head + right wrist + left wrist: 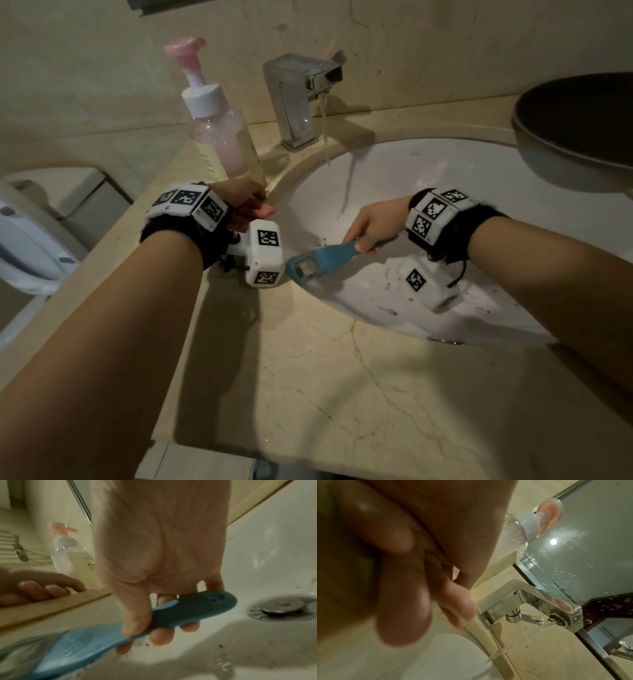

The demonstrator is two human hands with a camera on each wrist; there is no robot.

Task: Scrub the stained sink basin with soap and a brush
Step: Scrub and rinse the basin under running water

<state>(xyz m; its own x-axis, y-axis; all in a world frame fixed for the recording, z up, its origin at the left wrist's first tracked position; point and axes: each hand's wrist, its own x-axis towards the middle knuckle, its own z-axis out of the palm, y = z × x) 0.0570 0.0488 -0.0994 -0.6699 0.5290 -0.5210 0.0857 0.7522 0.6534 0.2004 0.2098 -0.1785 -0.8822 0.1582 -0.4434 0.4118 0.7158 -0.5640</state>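
My right hand point(370, 226) grips the handle of a blue scrub brush point(318, 260) over the left side of the white sink basin point(445, 192). The brush head points left and lies against the basin wall near the rim. In the right wrist view the thumb and fingers wrap the brush point(180, 611) handle, with dark specks on the basin point(274, 547) below. Purple stains point(388, 310) mark the near slope. My left hand point(250, 209) rests on the counter edge beside the soap bottle point(222, 144), its fingers point(402, 601) loosely curled and holding nothing.
The chrome faucet point(298, 96) runs a thin stream of water point(325, 133) into the basin. The metal drain point(281, 607) sits right of the brush. A dark round bowl point(579, 126) stands on the counter at the far right. A toilet point(27, 240) is at the left.
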